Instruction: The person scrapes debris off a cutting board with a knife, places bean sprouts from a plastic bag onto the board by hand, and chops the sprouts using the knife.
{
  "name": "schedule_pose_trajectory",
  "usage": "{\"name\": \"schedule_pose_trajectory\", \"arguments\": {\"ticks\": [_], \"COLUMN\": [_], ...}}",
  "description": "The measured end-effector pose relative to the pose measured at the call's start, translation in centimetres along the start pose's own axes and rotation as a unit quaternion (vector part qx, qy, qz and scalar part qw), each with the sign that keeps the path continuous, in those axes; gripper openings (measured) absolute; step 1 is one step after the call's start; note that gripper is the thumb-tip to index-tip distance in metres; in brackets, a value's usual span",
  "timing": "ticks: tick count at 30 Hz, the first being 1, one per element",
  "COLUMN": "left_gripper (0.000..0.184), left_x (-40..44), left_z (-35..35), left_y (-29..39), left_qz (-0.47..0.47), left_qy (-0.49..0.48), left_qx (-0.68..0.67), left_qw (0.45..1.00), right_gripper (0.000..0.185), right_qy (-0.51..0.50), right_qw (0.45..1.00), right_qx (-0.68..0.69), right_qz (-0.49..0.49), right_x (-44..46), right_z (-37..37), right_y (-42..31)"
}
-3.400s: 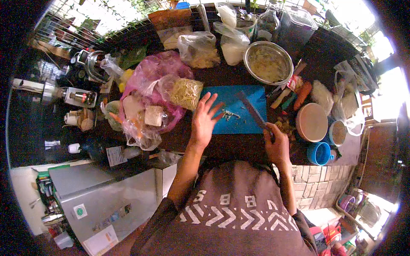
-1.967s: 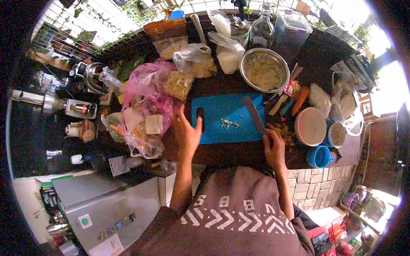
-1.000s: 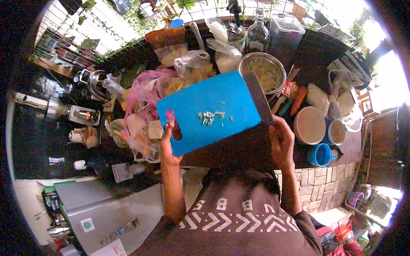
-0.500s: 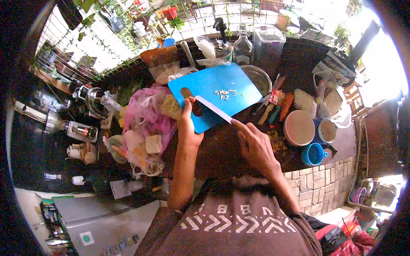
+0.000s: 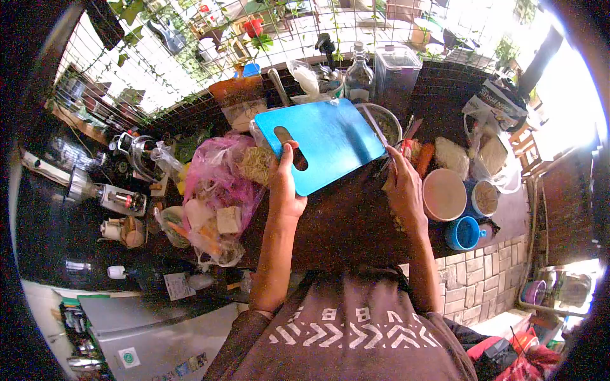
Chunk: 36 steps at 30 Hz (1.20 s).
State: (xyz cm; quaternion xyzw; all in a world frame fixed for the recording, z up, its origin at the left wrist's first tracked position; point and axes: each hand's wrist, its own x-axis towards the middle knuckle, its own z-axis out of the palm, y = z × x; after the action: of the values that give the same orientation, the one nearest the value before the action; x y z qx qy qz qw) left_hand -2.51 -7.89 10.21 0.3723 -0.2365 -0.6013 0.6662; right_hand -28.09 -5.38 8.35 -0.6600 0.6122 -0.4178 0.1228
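Hands apart above a counter (image 5: 337,222): the left hand (image 5: 286,185) grips a blue cutting board (image 5: 333,143) at eight o'clock; the right hand (image 5: 405,189) holds a knife (image 5: 375,125) along its two-o'clock edge, near a metal bowl (image 5: 398,129).

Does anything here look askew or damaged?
Only the blue rectangular cutting board looks askew, held at a slant by the left hand, partly hiding the round metal bowl; this seems deliberate. No clear damage shows.

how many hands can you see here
2: the left hand grips the blue cutting board at its handle hole; the right hand holds the knife at the board's right edge.
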Motion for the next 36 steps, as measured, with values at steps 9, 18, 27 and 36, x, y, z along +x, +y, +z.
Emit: {"name": "schedule_pose_trajectory", "arguments": {"ticks": [9,18,27,36], "left_gripper": [0.021,0.031,0.038,0.030], "left_x": [-1.4,-4.3,-10.0,-11.0], "left_z": [1.3,-2.1,-14.1,-19.1], "left_y": [1.2,3.1,5.1,-2.1], "left_qz": [0.023,0.063,0.052,-0.046], "left_qy": [-0.001,0.015,0.049,0.093], "left_qx": [0.011,0.014,0.004,0.135], "left_qw": [1.000,0.998,0.997,0.985], "right_gripper": [0.041,0.038,0.035,0.034], "right_qy": [-0.073,0.004,-0.062,-0.112], "right_qw": [0.994,0.996,0.991,0.987], "right_qx": [0.075,0.081,0.080,0.064], "right_qz": [-0.007,-0.032,-0.087,-0.100], "right_x": [-2.0,-3.3,-6.7,-7.7], "right_z": [2.3,1.1,0.2,1.0], "right_y": [-0.4,-0.6,-0.5,-0.6]}}
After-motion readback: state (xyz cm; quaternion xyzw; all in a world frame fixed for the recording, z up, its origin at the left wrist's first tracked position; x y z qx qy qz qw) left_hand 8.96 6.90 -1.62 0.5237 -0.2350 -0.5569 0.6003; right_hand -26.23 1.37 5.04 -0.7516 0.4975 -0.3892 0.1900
